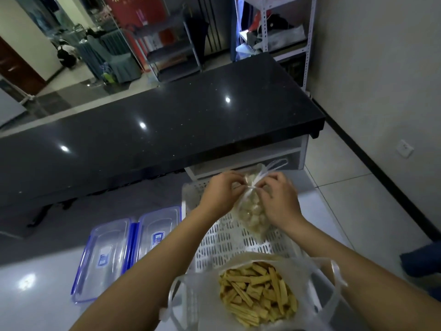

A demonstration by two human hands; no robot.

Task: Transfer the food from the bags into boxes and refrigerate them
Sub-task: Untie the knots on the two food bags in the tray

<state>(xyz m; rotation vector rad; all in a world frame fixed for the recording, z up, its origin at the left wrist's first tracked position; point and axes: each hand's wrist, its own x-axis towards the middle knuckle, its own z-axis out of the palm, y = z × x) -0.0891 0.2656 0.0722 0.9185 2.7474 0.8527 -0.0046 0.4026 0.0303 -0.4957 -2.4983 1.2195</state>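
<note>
Over the far end of a white perforated plastic crate (229, 240), both hands meet at the knotted neck of a clear plastic bag of pale round food balls (253, 212) — the left hand (218, 195) pinches the twisted plastic from one side, the right hand (279, 199) pinches it from the other, fingers curled in tight on the knot. That bag's bulging body hangs between the two wrists and its lower end rests on the crate's slotted floor, while its loose handle loops stick up past the fingertips. Nearer the camera, at the crate's close end, a second translucent bag (260, 290) sits wide open, full of yellow-tan strips of food (257, 292), with its handles splayed out to both sides. Just left of the crate, on the pale glossy counter (35, 295), lie two clear rectangular storage boxes with blue clip edges — the nearer box (102, 259) and the farther box (158, 231) — side by side and touching along their long edges, each bearing a small blue label. Beyond them runs a raised black speckled stone ledge (167, 125) that catches bright ceiling reflections, and metal shelving (274, 27) stands against the far wall.
</note>
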